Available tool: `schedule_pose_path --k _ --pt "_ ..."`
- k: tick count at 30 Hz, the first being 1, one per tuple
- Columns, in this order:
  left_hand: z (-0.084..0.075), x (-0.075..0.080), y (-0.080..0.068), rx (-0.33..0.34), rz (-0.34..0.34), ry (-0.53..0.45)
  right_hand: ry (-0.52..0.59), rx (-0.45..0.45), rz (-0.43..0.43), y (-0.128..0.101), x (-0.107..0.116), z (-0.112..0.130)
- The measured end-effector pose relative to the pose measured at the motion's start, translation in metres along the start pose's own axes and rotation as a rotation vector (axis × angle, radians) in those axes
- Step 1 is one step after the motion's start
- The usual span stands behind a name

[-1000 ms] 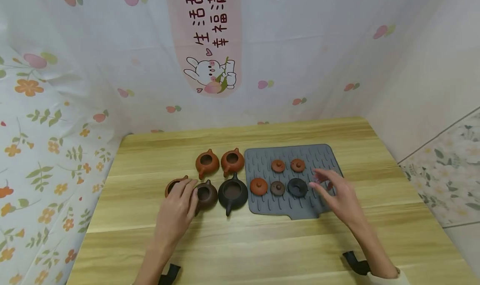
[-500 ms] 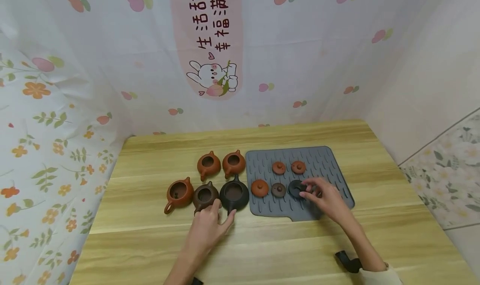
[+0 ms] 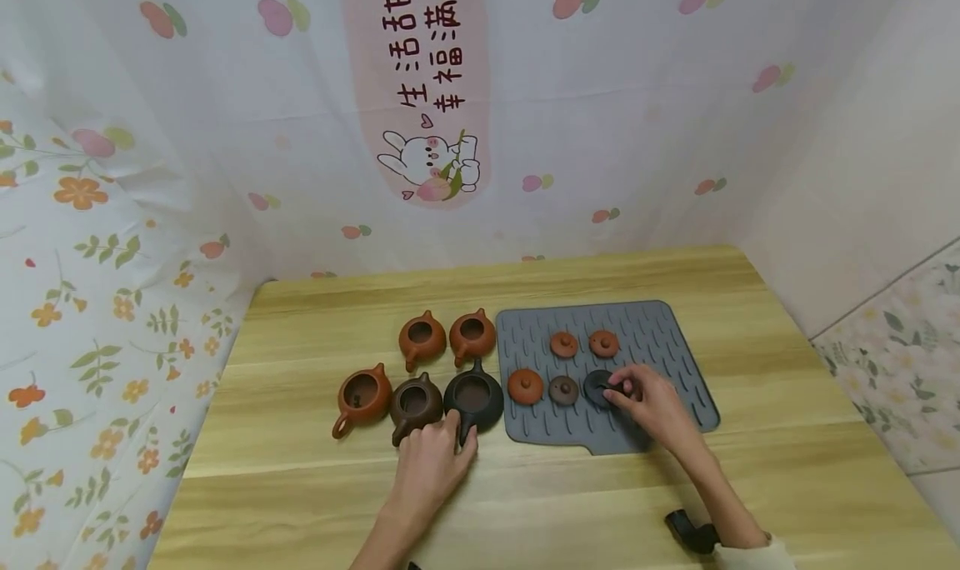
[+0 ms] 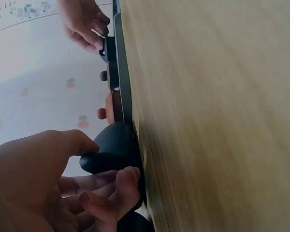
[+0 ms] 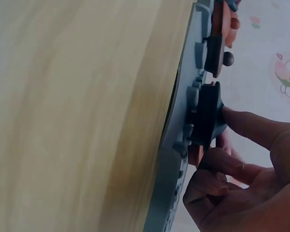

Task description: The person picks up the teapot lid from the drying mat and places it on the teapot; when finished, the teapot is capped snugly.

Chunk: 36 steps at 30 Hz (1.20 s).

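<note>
Bearing lids [image 3: 526, 387], grey mat [image 3: 660, 333] on wood-grain table [image 3: 300, 495]; patterned cloth [image 3: 600, 153] behind.

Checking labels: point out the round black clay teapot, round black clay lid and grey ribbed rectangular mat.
Black teapot [image 3: 474, 395]: head view, inside its open mouth.
Black lid [image 5: 208, 116]: right wrist view, side of its rim.
Grey mat [image 3: 649, 330]: head view, bare upper-right surface.

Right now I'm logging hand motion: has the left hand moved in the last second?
Yes: in the head view, the left hand has moved right, toward the gray mat, to the black teapot.
</note>
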<state>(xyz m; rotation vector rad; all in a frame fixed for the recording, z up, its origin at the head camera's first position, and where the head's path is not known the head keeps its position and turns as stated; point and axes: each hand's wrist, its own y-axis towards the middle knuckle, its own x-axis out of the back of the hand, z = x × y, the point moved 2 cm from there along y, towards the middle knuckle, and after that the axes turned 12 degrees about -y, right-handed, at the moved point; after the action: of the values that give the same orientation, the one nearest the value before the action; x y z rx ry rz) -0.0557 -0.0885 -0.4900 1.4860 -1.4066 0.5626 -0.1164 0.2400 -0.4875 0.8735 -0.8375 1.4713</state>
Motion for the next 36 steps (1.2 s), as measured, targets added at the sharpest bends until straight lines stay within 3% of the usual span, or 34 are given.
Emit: schedule_pose_path --k 6,12,18,22,28,36 --pt "0.000 -0.002 0.002 0.012 0.012 0.003 -0.014 -0.024 -0.001 0.002 -0.002 0.003" --pt "0.000 -0.001 0.004 0.017 -0.014 0.005 -0.047 -0.014 -0.059 0.001 0.003 0.008" --pt "0.001 -0.002 0.001 0.031 -0.037 0.003 0.011 0.039 -0.124 -0.002 0.017 0.034" --pt "0.001 -0.002 0.000 0.031 -0.056 0.009 0.066 0.134 -0.077 0.005 0.017 0.068" --pt "0.003 0.000 0.001 0.023 -0.074 0.018 0.105 0.254 0.010 0.014 -0.005 0.116" --pt "0.000 0.000 0.002 0.021 -0.053 0.022 0.087 0.308 0.086 0.029 -0.033 0.148"
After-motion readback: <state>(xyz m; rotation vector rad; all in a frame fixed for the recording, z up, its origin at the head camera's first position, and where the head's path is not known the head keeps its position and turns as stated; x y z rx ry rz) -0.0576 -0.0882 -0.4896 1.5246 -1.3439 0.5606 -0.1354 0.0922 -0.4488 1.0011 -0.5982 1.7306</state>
